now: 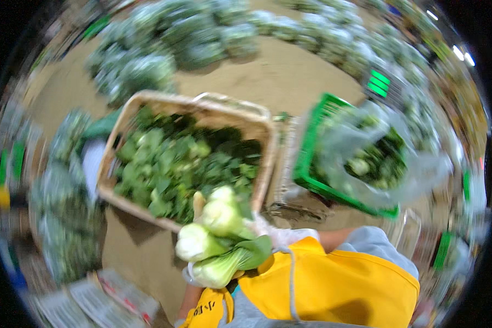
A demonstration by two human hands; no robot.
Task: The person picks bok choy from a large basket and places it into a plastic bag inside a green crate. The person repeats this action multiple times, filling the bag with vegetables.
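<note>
Close to my chest is a bunch of bok choy (219, 238), with pale, thick stem bases and green leaves. My left hand (192, 276), in a thin translucent glove, supports it from below and is largely hidden behind the stems. On the other side my right hand (266, 229), also gloved, grips the leafy part; its fingers are mostly covered by the vegetables. Just beyond stands a tan plastic crate (135, 211) holding many loose leafy greens (168, 164). Motion blur softens the details.
A green plastic crate (311, 143) at right holds an open clear bag (348, 143) of bok choy. Behind it glows a scale-like green display (379, 83). Bagged vegetables (147, 74) line the floor beyond and at left (65, 213). Flattened printed cardboard (90, 303) lies lower left.
</note>
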